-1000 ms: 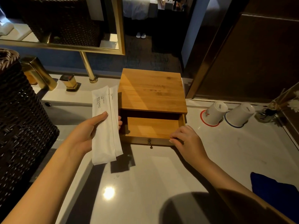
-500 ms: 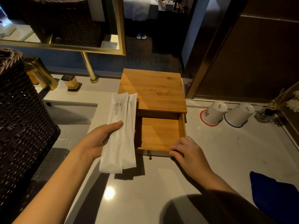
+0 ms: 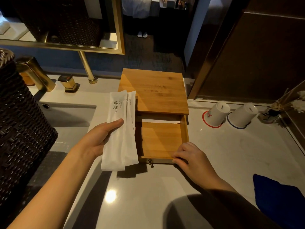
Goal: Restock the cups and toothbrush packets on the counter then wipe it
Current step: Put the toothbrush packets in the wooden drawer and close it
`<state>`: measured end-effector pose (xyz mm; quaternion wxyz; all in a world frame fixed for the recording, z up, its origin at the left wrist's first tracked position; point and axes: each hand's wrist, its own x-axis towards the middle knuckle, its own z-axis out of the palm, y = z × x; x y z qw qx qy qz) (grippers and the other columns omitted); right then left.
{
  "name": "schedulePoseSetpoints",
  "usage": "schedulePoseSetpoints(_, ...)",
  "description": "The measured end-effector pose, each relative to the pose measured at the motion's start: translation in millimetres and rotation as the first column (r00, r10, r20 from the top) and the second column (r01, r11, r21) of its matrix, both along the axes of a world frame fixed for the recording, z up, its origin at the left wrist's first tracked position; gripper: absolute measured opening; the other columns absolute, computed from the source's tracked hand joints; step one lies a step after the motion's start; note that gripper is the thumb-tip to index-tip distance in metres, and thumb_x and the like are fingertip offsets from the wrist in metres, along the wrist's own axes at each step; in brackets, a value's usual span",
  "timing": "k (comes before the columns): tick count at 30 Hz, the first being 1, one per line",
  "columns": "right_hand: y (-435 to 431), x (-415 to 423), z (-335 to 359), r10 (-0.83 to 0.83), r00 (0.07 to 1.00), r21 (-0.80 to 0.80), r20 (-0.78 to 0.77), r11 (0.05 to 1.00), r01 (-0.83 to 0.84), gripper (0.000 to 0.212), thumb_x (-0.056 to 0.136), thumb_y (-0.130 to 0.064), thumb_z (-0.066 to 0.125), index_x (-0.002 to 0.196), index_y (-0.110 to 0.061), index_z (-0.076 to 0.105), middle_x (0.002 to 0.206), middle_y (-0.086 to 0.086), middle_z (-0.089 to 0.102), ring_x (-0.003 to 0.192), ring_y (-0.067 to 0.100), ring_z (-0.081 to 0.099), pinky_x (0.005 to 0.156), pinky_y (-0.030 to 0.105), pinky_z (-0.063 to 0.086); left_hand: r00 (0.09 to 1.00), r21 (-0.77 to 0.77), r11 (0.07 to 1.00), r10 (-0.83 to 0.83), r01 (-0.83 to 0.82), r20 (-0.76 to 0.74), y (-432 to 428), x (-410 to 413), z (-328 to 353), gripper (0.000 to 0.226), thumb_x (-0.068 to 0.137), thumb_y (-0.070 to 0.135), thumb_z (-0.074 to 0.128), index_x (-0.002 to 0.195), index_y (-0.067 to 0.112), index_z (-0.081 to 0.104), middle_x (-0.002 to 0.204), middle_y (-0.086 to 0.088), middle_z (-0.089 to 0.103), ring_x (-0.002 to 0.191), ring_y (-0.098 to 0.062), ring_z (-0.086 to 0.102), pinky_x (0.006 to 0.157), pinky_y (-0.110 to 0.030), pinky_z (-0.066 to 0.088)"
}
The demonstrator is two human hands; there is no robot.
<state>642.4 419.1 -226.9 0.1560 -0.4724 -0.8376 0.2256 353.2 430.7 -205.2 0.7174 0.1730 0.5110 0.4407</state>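
Note:
My left hand (image 3: 100, 139) holds two white toothbrush packets (image 3: 118, 129) upright, just left of a wooden box (image 3: 153, 91). The box's drawer (image 3: 160, 139) is pulled out toward me, and my right hand (image 3: 189, 157) grips its front right corner. A white packet edge (image 3: 160, 120) shows at the drawer's back. Two white cups stand upside down on the counter (image 3: 148, 195) to the right: one (image 3: 217, 114) on a red-rimmed coaster, one (image 3: 241, 115) on a blue-rimmed coaster.
A dark wicker basket (image 3: 21, 129) stands at the left beside the sink (image 3: 66, 114) and gold tap (image 3: 34, 73). A blue cloth (image 3: 279, 195) lies at the right front. A reed diffuser (image 3: 279, 106) stands by the cups. A mirror (image 3: 62, 22) hangs behind.
My right hand has pulled the drawer further out. My left hand has carried the packets rightward, up against the box's left side.

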Motion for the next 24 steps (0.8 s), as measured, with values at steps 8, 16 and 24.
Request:
schedulePoseSetpoints(8, -3.6, 3.6, 1.2, 0.058, 0.998, -0.036, 0.033, 0.998, -0.056, 0.016, 0.085, -0.021, 0.064, 0.099, -0.018, 0.072, 0.093, -0.004, 0.062, 0.087, 0.001, 0.045, 0.075, 0.005, 0.032, 0.999, 0.034, 0.999, 0.024, -0.024, 0.022, 5.7, -7.6, 5.7, 0.046, 0.069, 0.024, 0.066, 0.115, 0.023, 0.059, 0.1, -0.008, 0.069, 0.085, -0.025, 0.07, 0.066, -0.045, 0.059)
schedulePoseSetpoints(16, -0.5, -0.3, 11.1, 0.066, 0.995, -0.137, 0.071, 0.989, -0.056, 0.023, 0.089, -0.033, 0.057, 0.11, -0.025, 0.062, 0.104, -0.016, 0.049, 0.092, -0.006, 0.044, 0.081, 0.004, 0.038, 0.998, 0.056, 0.997, 0.043, -0.045, 0.05, -2.3, 7.5, -0.5, 0.049, 0.071, 0.022, 0.067, 0.119, 0.022, 0.057, 0.105, -0.011, 0.068, 0.096, -0.03, 0.068, 0.08, -0.053, 0.054)
schedulePoseSetpoints(24, 25.8, -85.4, 52.9, -0.104, 0.947, -0.187, -0.303, 0.981, 0.048, 0.028, 0.083, -0.035, 0.063, 0.106, -0.019, 0.061, 0.093, -0.005, 0.056, 0.083, 0.007, 0.052, 0.07, 0.016, 0.045, 0.978, 0.164, 0.964, 0.202, -0.208, 0.051, -3.7, 42.8, 5.2, 0.019, 0.089, 0.023, 0.054, 0.108, 0.024, 0.057, 0.09, -0.007, 0.075, 0.09, -0.026, 0.07, 0.084, -0.05, 0.052)
